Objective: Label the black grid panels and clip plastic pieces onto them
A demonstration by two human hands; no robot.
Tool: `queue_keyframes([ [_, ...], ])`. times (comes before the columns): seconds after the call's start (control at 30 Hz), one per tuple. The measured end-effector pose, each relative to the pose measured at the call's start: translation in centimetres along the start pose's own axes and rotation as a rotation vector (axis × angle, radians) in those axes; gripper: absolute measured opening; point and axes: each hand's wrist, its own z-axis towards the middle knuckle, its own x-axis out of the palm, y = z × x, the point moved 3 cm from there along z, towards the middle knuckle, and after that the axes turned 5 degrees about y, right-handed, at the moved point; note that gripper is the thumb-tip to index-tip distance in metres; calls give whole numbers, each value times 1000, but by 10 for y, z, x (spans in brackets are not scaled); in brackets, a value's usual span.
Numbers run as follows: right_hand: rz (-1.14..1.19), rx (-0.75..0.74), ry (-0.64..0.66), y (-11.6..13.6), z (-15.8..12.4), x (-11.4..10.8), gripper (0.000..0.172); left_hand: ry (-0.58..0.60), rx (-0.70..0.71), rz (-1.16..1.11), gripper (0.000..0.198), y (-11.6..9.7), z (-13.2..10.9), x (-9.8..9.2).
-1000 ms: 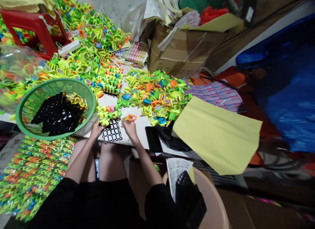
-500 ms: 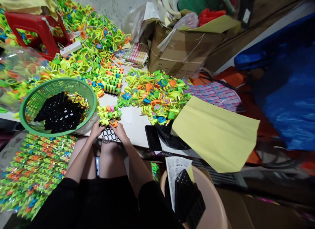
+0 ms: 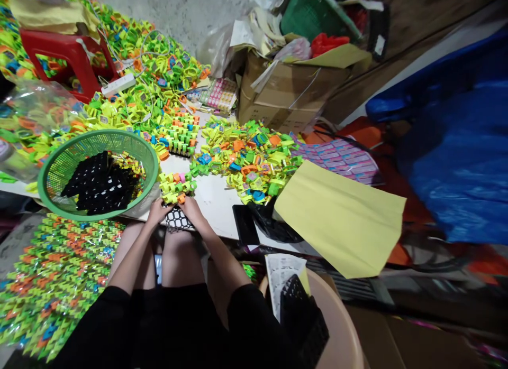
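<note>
A black grid tray (image 3: 179, 219) lies at the near edge of the white table (image 3: 214, 200), with rows of bright plastic ring toys (image 3: 174, 185) standing in its far part. My left hand (image 3: 157, 210) grips the tray's left side, fingers curled. My right hand (image 3: 191, 207) pinches a small orange ring toy (image 3: 181, 197) and presses it into the tray beside the filled rows. A loose heap of green, yellow, orange and blue ring toys (image 3: 250, 160) lies to the right of the tray.
A green basket (image 3: 59, 171) with black grid trays stands at the left. A yellow paper sheet (image 3: 341, 221), a cardboard box (image 3: 286, 91), a red stool (image 3: 67, 54) and a beige bucket (image 3: 337, 326) surround me. Bagged filled trays (image 3: 51, 279) lie at the lower left.
My right hand picked an orange ring toy off the table to the right of the tray and carried it left onto the tray. My left hand stayed on the tray's left side.
</note>
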Motion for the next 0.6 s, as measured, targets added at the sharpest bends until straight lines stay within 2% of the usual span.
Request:
queue_keyframes([
  [0.13, 198, -81, 1, -9, -12, -3, 20, -11, 38, 66, 44, -3, -9, -2],
  [0.2, 266, -34, -37, -20, -16, -9, 20, -24, 30, 111, 46, -4, -15, -4],
  [0.3, 141, 148, -210, -34, -11, -22, 18, -40, 9, 146, 50, -7, -20, -6],
  [0.37, 4, 217, -291, -36, -1, -28, 22, -50, -18, 147, 51, -8, -21, -7],
  [0.43, -93, 220, -272, -34, 12, -30, 28, -63, -49, 144, 49, -8, -20, -7],
  [0.5, -141, 201, -220, -33, 22, -30, 26, -67, -58, 143, 47, -9, -20, -7],
  [0.6, -70, 199, -232, -40, 23, -33, 18, -55, -34, 146, 45, -12, -20, -7],
])
